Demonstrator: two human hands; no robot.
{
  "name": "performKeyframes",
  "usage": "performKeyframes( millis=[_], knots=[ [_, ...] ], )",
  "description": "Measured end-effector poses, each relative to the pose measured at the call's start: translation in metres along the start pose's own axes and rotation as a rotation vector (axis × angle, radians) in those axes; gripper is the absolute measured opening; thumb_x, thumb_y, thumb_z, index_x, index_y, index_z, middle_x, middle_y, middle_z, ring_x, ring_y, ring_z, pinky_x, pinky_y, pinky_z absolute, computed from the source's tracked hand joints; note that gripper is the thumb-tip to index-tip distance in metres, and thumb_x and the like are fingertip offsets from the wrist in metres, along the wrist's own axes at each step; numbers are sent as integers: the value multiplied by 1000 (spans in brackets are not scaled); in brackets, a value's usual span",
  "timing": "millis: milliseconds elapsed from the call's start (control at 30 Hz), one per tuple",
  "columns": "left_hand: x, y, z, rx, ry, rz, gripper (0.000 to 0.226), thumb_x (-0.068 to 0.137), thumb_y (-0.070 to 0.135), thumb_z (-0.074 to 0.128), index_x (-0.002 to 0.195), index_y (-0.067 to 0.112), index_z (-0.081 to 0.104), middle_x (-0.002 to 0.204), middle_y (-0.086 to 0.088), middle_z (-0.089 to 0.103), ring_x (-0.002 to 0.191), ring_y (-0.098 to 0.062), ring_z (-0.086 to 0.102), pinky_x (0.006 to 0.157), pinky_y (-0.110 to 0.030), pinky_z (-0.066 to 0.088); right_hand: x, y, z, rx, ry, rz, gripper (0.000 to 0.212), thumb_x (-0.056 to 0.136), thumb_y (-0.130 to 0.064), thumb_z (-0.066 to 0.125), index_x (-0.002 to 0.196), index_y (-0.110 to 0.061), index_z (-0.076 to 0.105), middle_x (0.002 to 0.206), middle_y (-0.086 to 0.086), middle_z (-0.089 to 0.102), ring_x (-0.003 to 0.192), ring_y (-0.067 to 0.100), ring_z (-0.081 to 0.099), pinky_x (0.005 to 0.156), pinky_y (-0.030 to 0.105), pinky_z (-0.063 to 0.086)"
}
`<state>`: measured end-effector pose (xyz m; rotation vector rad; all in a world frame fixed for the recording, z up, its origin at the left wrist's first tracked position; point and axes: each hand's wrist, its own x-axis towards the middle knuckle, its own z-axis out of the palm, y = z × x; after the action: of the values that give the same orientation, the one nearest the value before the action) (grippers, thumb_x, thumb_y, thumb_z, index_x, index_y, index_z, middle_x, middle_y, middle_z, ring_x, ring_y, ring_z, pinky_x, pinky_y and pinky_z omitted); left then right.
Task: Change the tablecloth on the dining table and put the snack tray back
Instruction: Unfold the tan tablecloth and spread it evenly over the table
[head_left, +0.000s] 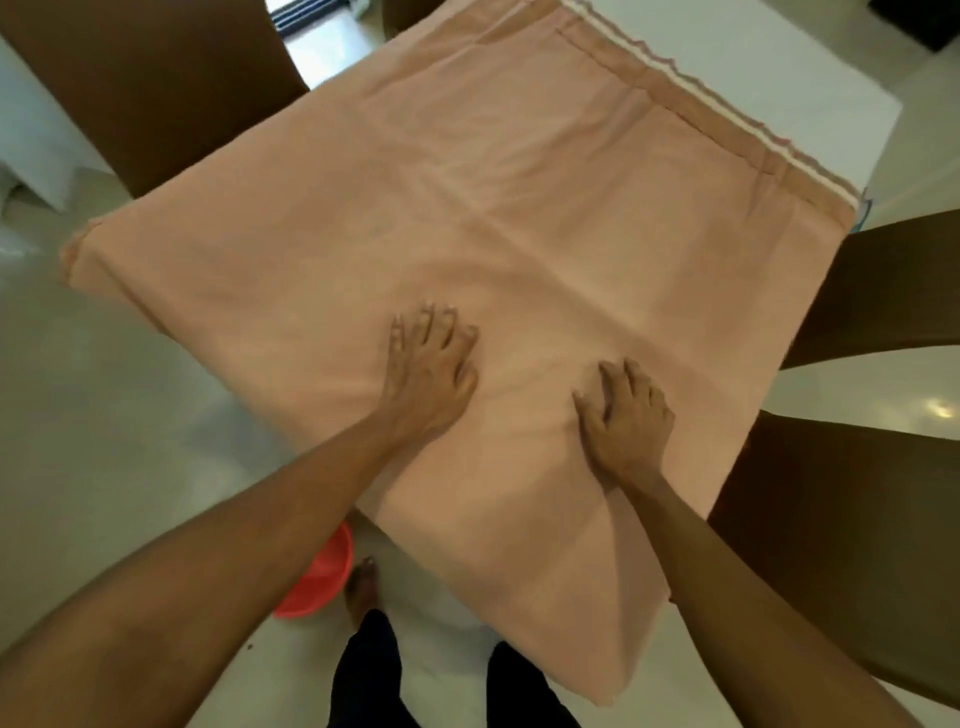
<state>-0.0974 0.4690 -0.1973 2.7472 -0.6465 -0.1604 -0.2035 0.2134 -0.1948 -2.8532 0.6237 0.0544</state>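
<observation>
Peach tablecloth (467, 208) lies spread over the bench (753, 78), its near corner hanging over the edge, with left hand (431, 369) and right hand (628, 421) both flat, fingers spread, pressing it and gripping nothing.

Floor (93, 415): pale glossy tiles, catching light in a bright spot at the right.
Chairs: one brown back (156, 88) standing at far left, two more (883, 291) sitting at right.
Bucket (317, 582): red, resting on the floor.
Doorway (311, 21): daylight coming in.
</observation>
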Motion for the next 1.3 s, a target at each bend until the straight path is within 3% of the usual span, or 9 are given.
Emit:
performKeyframes(
  millis=[233, 333, 433, 767, 900, 1033, 1133, 1233, 1300],
  knots=[
    [5, 145, 50, -9, -57, -59, 59, 96, 49, 38, 152, 32, 34, 165, -5, 20, 153, -31, 9, 118, -64, -3, 44, 109, -35, 7, -53, -31, 60, 101, -67, 28, 151, -34, 27, 166, 5, 22, 152, 30, 20, 122, 56, 17],
    [10, 204, 75, 35, -28, -168, 60, 96, 50, 34, 153, 32, 31, 166, -4, 19, 153, -32, 8, 116, -67, 0, 55, 162, -37, -38, -115, -128, 66, 100, -71, 14, 158, -39, 17, 170, 2, 8, 156, 27, 8, 124, 57, 5],
    [19, 254, 97, 44, 19, -332, 61, 96, 51, 33, 153, 33, 29, 166, -4, 18, 153, -32, 8, 116, -68, 0, 63, 183, -36, -8, -175, -221, 69, 100, -69, 17, 160, -37, 13, 170, 5, 3, 156, 28, 1, 122, 55, -2],
    [29, 276, 111, 104, 35, -502, 62, 97, 58, 26, 155, 38, 19, 168, 2, 9, 153, -29, 8, 117, -65, 4, 66, 228, -57, -9, -494, -466, 75, 99, -69, 25, 160, -39, -8, 166, 1, -26, 152, 24, -25, 121, 61, -11],
    [29, 278, 108, 134, 54, -506, 60, 98, 58, 26, 154, 40, 19, 167, 3, 9, 153, -27, 9, 118, -63, 5, 71, 235, -64, -52, -446, -523, 75, 97, -71, 25, 160, -41, -2, 168, -2, -17, 154, 22, -19, 118, 63, -15],
    [28, 282, 108, 144, 58, -536, 59, 98, 58, 26, 154, 41, 18, 168, 5, 9, 153, -25, 8, 118, -61, 4, 89, 245, -70, -132, -344, -687, 67, 99, -65, 28, 159, -37, 14, 168, 4, 7, 154, 31, 6, 119, 63, -8],
    [28, 282, 108, 164, 59, -550, 61, 97, 58, 25, 155, 40, 16, 168, 5, 9, 154, -24, 8, 119, -59, 6, 116, 250, -76, -123, -277, -820, 56, 101, -58, 32, 150, -32, 31, 152, 7, 33, 140, 33, 33, 120, 65, 9],
    [29, 283, 110, 189, 45, -560, 63, 97, 59, 23, 156, 40, 14, 168, 4, 10, 153, -24, 10, 118, -58, 8, 140, 259, -79, -99, -292, -915, 48, 100, -54, 36, 141, -29, 40, 136, 8, 42, 122, 31, 45, 110, 55, 36],
    [28, 284, 109, 193, 40, -591, 63, 96, 60, 18, 156, 40, 15, 168, 4, 10, 153, -24, 11, 118, -58, 9, 155, 267, -81, -62, -306, -992, 42, 100, -54, 40, 133, -29, 43, 127, 6, 44, 113, 27, 47, 101, 48, 42]
  ],
)
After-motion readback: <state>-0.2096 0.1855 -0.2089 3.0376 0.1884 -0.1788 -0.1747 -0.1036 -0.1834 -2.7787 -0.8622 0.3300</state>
